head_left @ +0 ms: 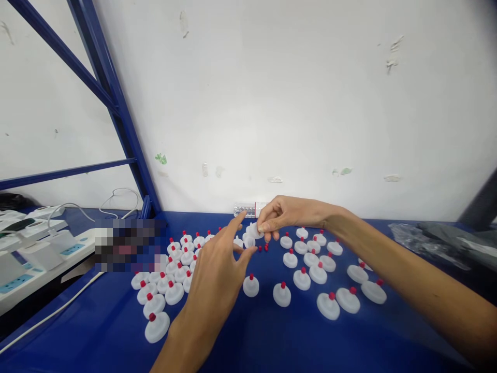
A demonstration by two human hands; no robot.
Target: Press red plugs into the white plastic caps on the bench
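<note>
Pinched in my right hand is a small white plastic disc, held near the back of the blue table. My left hand is just left of it, thumb and fingers apart, with nothing visible between them. Below the held piece are a few uncapped white discs, partly hidden by my hands. Several loose small red caps lie beside them. White discs with red caps stand in a dense group to the left, and more capped discs are spread out on the right.
A clear packet lies against the white wall behind my hands. Power strips with white plugs and a white cable run along the left. Crumpled clear plastic rests at the right. A blue metal frame rises at the left.
</note>
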